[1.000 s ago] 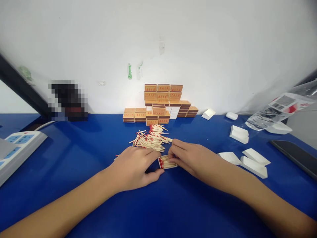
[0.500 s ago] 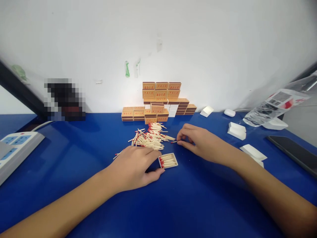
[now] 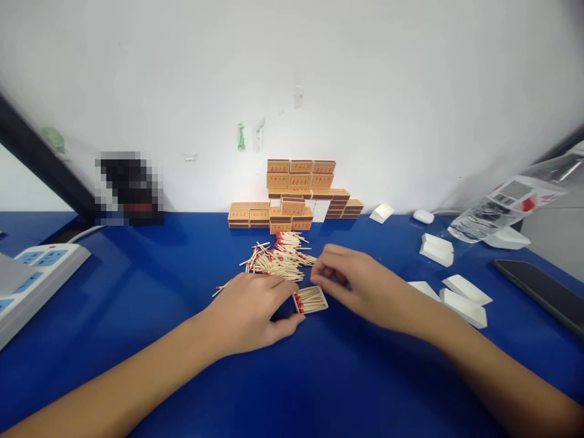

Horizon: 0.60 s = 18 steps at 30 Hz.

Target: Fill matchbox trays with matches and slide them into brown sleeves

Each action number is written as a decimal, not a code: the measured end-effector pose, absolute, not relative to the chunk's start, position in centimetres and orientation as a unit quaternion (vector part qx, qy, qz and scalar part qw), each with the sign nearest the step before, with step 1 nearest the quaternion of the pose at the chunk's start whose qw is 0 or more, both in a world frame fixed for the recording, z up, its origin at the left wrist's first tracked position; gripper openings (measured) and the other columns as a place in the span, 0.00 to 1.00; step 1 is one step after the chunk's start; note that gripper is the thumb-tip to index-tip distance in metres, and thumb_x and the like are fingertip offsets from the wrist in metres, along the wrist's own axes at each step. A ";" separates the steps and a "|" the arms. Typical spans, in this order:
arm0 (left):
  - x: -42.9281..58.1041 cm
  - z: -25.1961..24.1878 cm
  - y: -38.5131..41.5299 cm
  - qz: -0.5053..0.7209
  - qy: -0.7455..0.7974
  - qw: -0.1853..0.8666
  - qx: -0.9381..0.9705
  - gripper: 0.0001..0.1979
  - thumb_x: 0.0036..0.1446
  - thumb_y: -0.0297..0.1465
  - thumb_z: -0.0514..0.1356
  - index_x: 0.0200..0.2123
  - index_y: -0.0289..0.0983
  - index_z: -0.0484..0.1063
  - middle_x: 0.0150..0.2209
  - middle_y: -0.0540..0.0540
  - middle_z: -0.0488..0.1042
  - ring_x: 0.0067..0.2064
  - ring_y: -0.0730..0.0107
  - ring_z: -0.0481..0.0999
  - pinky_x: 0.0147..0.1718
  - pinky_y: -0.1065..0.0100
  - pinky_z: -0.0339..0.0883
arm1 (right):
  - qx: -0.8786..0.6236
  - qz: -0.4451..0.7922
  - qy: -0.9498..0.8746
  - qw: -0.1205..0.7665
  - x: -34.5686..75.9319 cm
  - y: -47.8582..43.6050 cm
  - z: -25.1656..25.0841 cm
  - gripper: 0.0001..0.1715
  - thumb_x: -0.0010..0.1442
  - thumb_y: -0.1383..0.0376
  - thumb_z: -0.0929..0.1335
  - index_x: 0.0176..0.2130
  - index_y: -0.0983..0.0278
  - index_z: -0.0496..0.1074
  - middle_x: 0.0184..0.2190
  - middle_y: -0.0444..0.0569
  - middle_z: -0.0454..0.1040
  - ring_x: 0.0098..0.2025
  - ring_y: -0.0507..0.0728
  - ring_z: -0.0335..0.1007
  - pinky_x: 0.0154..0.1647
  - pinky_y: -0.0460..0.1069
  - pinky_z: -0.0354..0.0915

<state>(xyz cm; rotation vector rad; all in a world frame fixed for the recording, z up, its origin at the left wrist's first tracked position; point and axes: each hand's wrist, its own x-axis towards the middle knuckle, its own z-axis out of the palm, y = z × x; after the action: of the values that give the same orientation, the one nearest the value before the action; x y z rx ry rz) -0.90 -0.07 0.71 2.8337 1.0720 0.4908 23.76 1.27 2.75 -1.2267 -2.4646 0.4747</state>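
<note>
My left hand (image 3: pixel 255 310) grips the left end of a small white matchbox tray (image 3: pixel 325 305) between thumb and fingers. Red-headed matches (image 3: pixel 311 299) lie in the tray, heads toward my left hand. Over the tray's far right corner, my right hand (image 3: pixel 351 283) has its thumb and fingertips pinched together; whatever is between them is hidden. Just beyond both hands lies a loose pile of matches (image 3: pixel 276 261), partly behind my left hand.
Stacked yellow-brown matchboxes (image 3: pixel 298 181) stand against the wall. Several white trays (image 3: pixel 437 249) lie at right, near a black phone (image 3: pixel 538 292) and a plastic bottle (image 3: pixel 497 207). A power strip (image 3: pixel 50 274) sits at left on the blue table (image 3: pixel 292 389).
My right hand has moved left and nearer, from the pile's right edge to the tray. The match it pinched is out of sight now. My left hand keeps its grip.
</note>
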 end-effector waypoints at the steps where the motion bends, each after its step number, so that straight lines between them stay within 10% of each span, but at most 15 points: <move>1: -0.9 0.7 -0.1 0.160 0.347 0.034 0.923 0.12 0.63 0.40 0.63 0.45 0.39 0.77 0.34 0.49 0.82 0.31 0.62 0.80 0.27 0.64 0.66 | -0.447 0.152 -0.859 0.198 24.0 1.9 2.4 0.08 0.72 0.64 0.66 0.40 0.61 0.74 0.38 0.47 0.72 0.35 0.54 0.68 0.37 0.50 0.62; 18: -1.0 0.7 0.1 0.165 0.338 0.033 0.926 0.13 0.64 0.40 0.63 0.47 0.38 0.77 0.35 0.49 0.83 0.32 0.61 0.82 0.30 0.63 0.70 | -0.495 0.151 -0.842 0.153 27.3 5.1 1.0 0.13 0.73 0.58 0.63 0.41 0.63 0.71 0.39 0.50 0.71 0.37 0.57 0.68 0.39 0.52 0.63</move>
<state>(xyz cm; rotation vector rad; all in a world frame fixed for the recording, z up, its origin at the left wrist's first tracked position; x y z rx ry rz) -0.95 0.14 0.72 2.8497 1.0410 0.5077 27.30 5.11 1.04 -1.4188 -2.4156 0.4324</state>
